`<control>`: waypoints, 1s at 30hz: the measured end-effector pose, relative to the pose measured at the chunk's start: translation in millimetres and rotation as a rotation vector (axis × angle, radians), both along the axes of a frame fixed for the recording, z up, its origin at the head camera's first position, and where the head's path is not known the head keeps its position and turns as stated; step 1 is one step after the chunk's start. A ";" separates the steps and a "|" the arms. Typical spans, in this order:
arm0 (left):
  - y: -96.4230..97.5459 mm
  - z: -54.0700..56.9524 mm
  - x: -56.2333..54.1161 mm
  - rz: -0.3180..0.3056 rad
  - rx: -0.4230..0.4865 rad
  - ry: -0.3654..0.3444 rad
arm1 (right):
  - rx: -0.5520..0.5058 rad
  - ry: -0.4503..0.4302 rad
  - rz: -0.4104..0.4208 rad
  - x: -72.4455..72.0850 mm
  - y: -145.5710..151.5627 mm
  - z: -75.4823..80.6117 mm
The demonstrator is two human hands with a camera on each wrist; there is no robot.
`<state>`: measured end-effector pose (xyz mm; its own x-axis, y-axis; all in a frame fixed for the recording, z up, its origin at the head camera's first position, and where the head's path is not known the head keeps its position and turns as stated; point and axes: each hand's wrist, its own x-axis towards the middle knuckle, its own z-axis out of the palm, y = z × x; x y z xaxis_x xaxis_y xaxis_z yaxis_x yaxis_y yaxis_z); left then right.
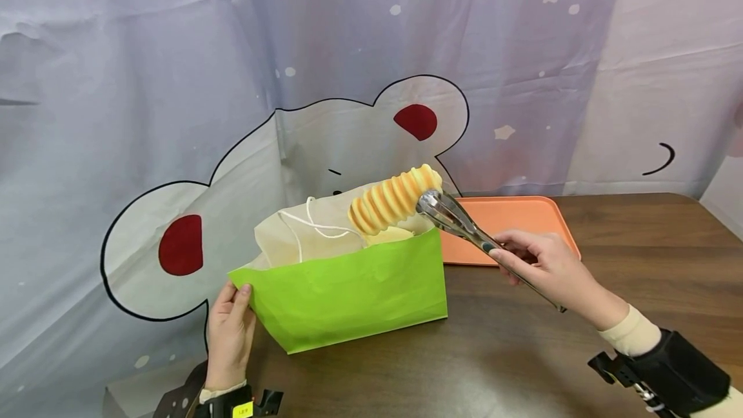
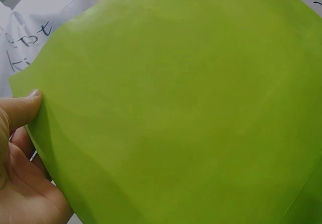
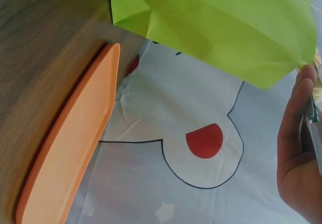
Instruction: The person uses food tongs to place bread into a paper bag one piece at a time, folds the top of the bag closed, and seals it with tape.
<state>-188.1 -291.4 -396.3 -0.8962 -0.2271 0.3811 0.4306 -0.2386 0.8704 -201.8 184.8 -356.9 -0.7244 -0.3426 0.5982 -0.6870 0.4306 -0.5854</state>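
Note:
My left hand (image 1: 229,334) pinches the upper left corner of a green paper bag (image 1: 348,295) between thumb and fingers; the left wrist view shows the same grip, with the bag's green side (image 2: 176,108) filling most of it. The bag's cream inside and white cord handle (image 1: 313,223) show at its open top. In my right hand (image 1: 542,266) are metal tongs (image 1: 458,218), gripped partway along. Their tips hold a ridged, yellow-brown bread roll (image 1: 396,200) over the bag's opening. Something pale yellow (image 1: 390,235) shows inside the bag just below the roll.
An orange tray (image 1: 505,215) lies on the brown wooden table (image 1: 644,250), behind and right of the bag. A printed cloth (image 1: 348,31) hangs along the back. A white surface (image 1: 725,192) stands at the far right edge.

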 end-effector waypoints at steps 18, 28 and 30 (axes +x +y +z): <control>1.8 1.3 -0.5 0.049 0.011 -0.041 | 0.013 0.025 -0.016 1.5 0.4 -0.5; 1.7 1.8 0.1 0.044 0.000 -0.047 | 0.024 0.033 -0.008 -0.2 0.2 -1.6; 2.0 2.3 0.2 0.045 -0.005 -0.051 | 0.025 0.025 -0.015 -0.2 0.5 -2.1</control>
<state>-187.9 -289.4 -394.0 -0.9034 -0.2661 0.3362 0.3958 -0.2159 0.8926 -202.0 185.3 -359.0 -0.7147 -0.3468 0.6074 -0.6944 0.4551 -0.5573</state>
